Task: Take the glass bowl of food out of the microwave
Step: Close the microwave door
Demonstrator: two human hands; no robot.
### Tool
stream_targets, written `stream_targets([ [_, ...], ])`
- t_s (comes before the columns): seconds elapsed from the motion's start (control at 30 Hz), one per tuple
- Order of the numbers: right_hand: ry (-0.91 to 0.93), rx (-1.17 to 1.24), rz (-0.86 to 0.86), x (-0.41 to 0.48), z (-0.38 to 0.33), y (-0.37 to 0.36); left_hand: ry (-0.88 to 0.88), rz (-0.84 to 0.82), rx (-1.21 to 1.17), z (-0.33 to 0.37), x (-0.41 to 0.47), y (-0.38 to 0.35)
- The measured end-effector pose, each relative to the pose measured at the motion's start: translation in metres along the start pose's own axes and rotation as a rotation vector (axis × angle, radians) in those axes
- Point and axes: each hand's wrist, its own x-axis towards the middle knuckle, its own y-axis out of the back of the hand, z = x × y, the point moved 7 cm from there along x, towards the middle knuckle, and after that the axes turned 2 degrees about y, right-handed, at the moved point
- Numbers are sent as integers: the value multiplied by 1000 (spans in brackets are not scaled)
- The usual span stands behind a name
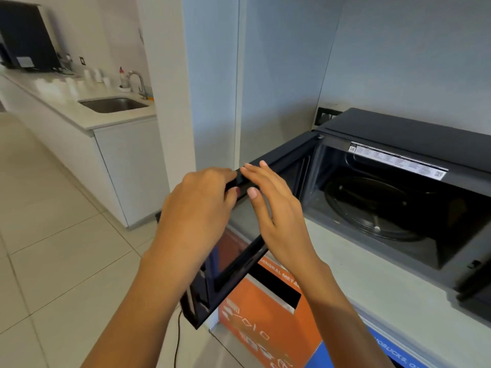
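Observation:
A dark microwave [403, 128] stands on a pale counter [358, 277], and its door [233, 264] is swung wide to the left. Inside the cavity I see only the round glass turntable [372, 208]; no glass bowl of food shows in this view. My left hand [196, 208] curls around the door's top outer corner. My right hand [276, 208] lies over the door's top edge beside it, with the fingers stretched along the edge and the thumb on the inner face.
Below the counter stand an orange sorting bin [260, 309] and a blue one [345, 354]. A black cable [178, 338] hangs near the door. To the far left there is a white counter with a sink [114, 104], a tap and cups. The floor is tiled.

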Motion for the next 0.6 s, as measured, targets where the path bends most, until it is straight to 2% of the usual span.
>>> stream_targets([
  [0.2,-15,7,52,-8,0,26,-15,-70,-185,2,9,3],
  [0.4,-83,60,36,-30,7,70,-106,-106,-408,37,3,-18],
  [0.5,-227,154,-13,-41,14,99,-165,-157,-506,58,-3,-34],
  [0.6,-423,298,-134,-53,20,129,-246,-152,-498,84,-9,-51],
])
